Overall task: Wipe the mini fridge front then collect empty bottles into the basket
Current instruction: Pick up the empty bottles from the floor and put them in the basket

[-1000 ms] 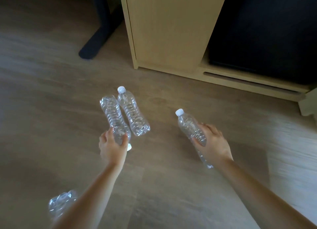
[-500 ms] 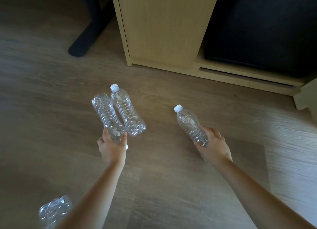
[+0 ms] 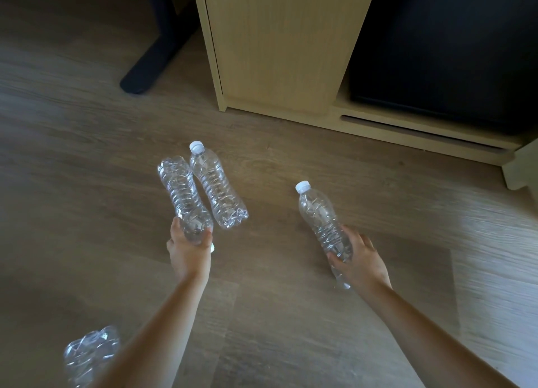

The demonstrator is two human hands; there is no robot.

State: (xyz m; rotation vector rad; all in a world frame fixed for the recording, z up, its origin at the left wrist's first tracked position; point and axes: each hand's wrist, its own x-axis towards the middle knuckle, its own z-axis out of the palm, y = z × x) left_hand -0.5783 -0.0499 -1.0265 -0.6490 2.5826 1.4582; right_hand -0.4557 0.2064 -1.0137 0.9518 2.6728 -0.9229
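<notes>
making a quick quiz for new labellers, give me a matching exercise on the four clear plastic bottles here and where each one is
Things:
1. clear ribbed plastic bottle, base pointing away
2. white-capped clear plastic bottle beside it
3. white-capped clear plastic bottle on the right
4. crumpled clear plastic bottle at lower left

States:
a. gripped by the right hand
b. partly hidden by the left forearm
c. gripped by the left hand
d. lying on the wooden floor, in neither hand

Pairs: 1-c, 2-d, 3-a, 4-b
</notes>
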